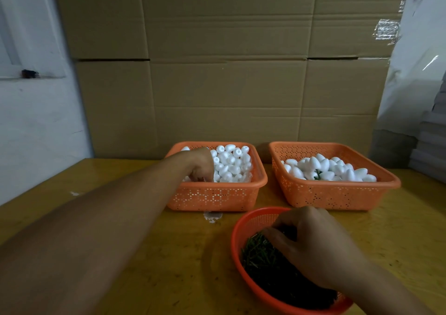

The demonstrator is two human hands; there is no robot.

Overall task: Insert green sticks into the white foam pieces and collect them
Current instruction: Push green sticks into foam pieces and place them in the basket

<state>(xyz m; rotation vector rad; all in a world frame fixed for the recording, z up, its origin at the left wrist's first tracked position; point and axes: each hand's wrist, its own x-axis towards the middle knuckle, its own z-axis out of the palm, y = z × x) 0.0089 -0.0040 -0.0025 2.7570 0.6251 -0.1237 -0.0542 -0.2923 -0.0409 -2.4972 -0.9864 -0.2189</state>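
Two orange square baskets stand at the back of the yellow table. The left basket (212,196) is full of white foam pieces (231,162). My left hand (201,165) reaches down into them with fingers curled; what it grips is hidden. The right basket (337,194) holds larger white foam pieces (323,167), one showing a green stick (318,174). A round orange bowl (237,237) in front holds a heap of green sticks (258,254). My right hand (313,244) rests in the bowl, fingertips pinching among the sticks.
Large cardboard boxes (229,73) form a wall right behind the baskets. A white wall is at the left, and grey stacked sheets (429,145) at the right. A small white scrap (212,216) lies on the table (144,242) before the left basket.
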